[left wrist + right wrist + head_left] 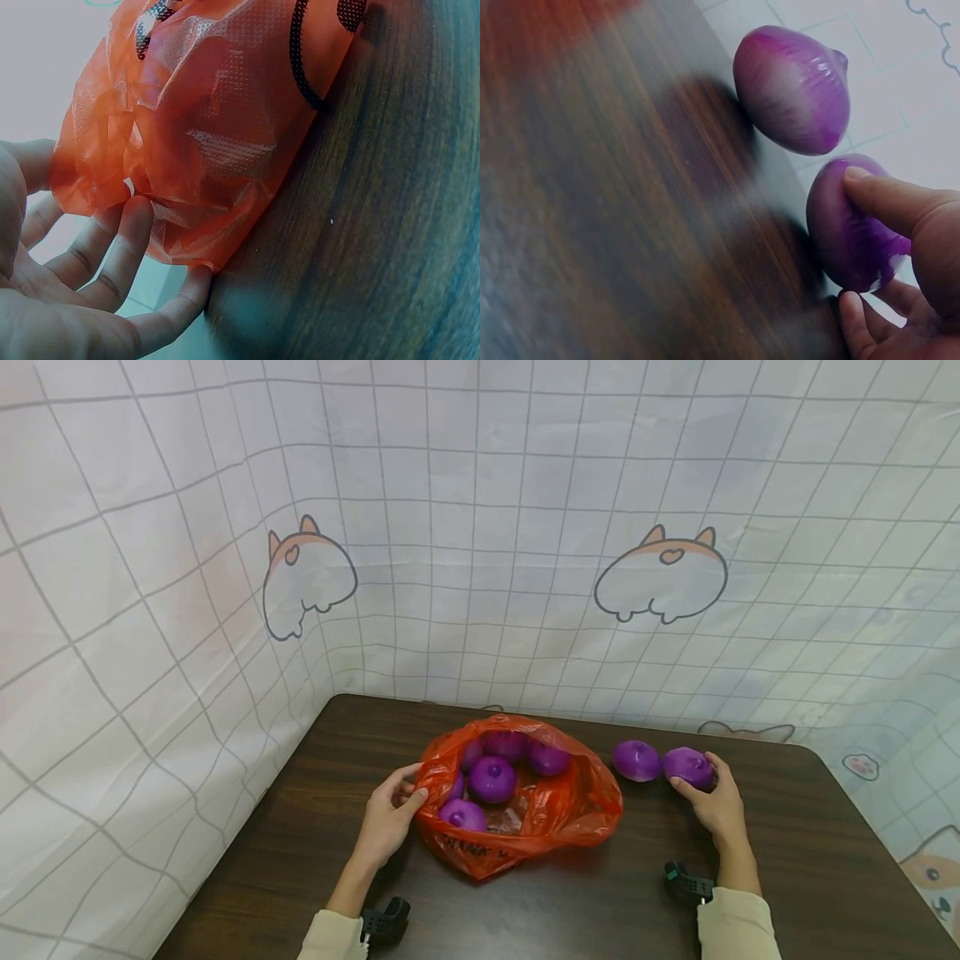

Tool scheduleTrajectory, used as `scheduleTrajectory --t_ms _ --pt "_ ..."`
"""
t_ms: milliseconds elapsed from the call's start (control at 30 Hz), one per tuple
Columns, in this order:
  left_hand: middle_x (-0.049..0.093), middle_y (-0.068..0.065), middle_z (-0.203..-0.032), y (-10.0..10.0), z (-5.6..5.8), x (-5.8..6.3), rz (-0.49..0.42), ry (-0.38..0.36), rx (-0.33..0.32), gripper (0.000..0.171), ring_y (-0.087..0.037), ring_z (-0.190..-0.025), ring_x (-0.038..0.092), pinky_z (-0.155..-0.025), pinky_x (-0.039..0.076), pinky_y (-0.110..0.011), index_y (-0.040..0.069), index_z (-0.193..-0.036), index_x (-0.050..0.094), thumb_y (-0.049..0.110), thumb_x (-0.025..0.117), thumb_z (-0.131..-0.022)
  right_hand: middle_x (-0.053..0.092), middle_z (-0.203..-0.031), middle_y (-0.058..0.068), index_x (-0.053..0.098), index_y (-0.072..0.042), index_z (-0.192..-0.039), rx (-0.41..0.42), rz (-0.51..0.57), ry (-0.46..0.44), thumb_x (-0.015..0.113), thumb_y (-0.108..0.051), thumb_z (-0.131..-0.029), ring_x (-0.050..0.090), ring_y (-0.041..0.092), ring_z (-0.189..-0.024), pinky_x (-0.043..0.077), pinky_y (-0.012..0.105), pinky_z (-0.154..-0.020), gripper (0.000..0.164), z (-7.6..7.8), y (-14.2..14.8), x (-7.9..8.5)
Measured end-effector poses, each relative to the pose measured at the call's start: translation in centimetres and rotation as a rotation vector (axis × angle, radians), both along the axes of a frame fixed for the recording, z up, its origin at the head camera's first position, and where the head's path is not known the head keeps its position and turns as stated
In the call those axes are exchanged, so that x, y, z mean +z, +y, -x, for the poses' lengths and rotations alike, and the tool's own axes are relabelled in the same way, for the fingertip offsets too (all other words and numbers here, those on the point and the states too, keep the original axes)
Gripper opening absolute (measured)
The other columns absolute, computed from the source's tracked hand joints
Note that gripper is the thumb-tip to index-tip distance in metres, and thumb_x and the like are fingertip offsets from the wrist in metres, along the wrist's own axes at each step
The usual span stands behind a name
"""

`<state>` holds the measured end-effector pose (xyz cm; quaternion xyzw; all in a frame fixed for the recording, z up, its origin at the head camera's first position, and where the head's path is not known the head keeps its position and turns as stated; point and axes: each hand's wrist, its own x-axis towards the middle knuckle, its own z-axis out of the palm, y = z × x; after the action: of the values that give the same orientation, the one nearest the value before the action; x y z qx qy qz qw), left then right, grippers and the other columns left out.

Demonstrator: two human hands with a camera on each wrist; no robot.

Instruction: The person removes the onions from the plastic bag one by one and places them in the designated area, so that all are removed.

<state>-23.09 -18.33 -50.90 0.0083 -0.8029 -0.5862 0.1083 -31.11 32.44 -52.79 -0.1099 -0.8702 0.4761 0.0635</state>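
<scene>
A crinkled red plastic bag [585, 814] lies with its mouth spread wide, several purple onions [492, 779] inside it. At the bag's left edge my left hand [390, 817] pinches the rim, thumb on the near side. In the left wrist view, fingers [133, 225] of that hand press against the red film. Right of the bag, my right hand [720, 806] grips a shiny purple onion [836, 225] between thumb and fingers, low at the table. Another loose onion [636, 762] sits just left of the held one, between it and the bag.
Everything stands on a dark brown wooden table [585, 910] with rounded far corners. A white grid-patterned cloth [480, 610] with cartoon animals hangs behind the table and along its sides. Black straps with small devices [386, 920] are on both wrists.
</scene>
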Motion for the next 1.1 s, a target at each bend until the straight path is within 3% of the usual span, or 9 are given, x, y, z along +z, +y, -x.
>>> scheduleTrajectory --t_ms 233,400,733,933,1100 --pt "0.062 -0.013 -0.099 0.3 -0.2 0.3 0.002 -0.019 0.014 0.038 -0.018 -0.083 0.054 -0.068 0.045 -0.024 0.016 -0.135 0.065 0.012 0.068 -0.097 0.020 -0.164 0.033 0.010 -0.008 -0.164 0.003 0.006 -0.010 0.072 -0.029 -0.095 0.024 0.053 -0.150 0.022 0.068 -0.119 0.096 0.0 0.0 -0.1" --pt "0.063 -0.019 -0.101 0.7 -0.3 0.6 0.004 -0.041 0.039 0.039 -0.018 -0.082 0.052 -0.067 0.043 -0.023 0.010 -0.136 0.064 0.006 0.066 -0.098 0.019 -0.164 0.033 0.010 -0.008 -0.164 -0.003 0.006 -0.013 0.072 -0.029 -0.095 0.023 0.053 -0.150 0.022 0.068 -0.118 0.095 -0.1 -0.1 0.1" --pt "0.064 -0.015 -0.101 0.3 -0.1 0.1 -0.016 -0.017 0.012 0.039 -0.016 -0.082 0.053 -0.068 0.044 -0.023 0.014 -0.135 0.065 0.012 0.070 -0.097 0.019 -0.164 0.033 0.012 -0.007 -0.164 -0.004 0.017 -0.004 0.071 -0.029 -0.096 0.026 0.054 -0.148 0.024 0.068 -0.117 0.093 -0.4 0.1 0.6" --pt "0.063 -0.018 -0.100 0.4 0.1 0.1 -0.003 -0.033 0.028 0.039 -0.018 -0.082 0.053 -0.068 0.043 -0.023 0.009 -0.136 0.064 0.006 0.068 -0.097 0.016 -0.165 0.033 0.010 -0.008 -0.165 -0.029 0.015 -0.010 0.067 -0.033 -0.098 0.029 0.056 -0.144 0.028 0.068 -0.115 0.091 -0.8 0.4 2.1" --pt "0.063 -0.018 -0.100 0.3 0.1 0.1 -0.004 -0.021 0.022 0.039 -0.018 -0.083 0.053 -0.069 0.044 -0.023 0.009 -0.136 0.064 0.007 0.068 -0.097 0.019 -0.163 0.033 0.013 -0.010 -0.164 -0.053 -0.005 0.050 0.065 -0.039 -0.098 0.035 0.055 -0.141 0.037 0.066 -0.108 0.089 -1.3 0.0 4.2"
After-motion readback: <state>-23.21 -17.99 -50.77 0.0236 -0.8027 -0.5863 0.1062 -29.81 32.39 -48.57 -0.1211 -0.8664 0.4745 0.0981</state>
